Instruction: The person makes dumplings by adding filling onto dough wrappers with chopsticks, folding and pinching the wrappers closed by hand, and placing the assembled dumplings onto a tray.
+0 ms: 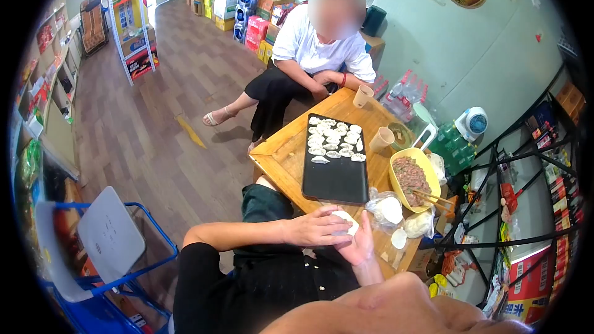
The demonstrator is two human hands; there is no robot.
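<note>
A round white dumpling wrapper (348, 223) sits between my two hands, above my lap at the table's near edge. My left hand (317, 227) curls its fingers over one side of it. Under and beside its other side, my right hand (360, 246) cups it in the palm. A black tray (335, 184) lies just beyond, with rows of folded dumplings (331, 138) on its far half. To the right stands a yellow bowl (394, 180) of minced filling (411, 175), with chopsticks (433, 196) across it. A loose wrapper (399, 239) lies near my right hand.
White dough in plastic bags (387, 210) rests by the bowl. Two paper cups (382, 139) stand on the wooden table (281, 151). Another person (322, 49) sits across the far corner. A folding chair (111, 229) is at left, shelves (532, 210) at right.
</note>
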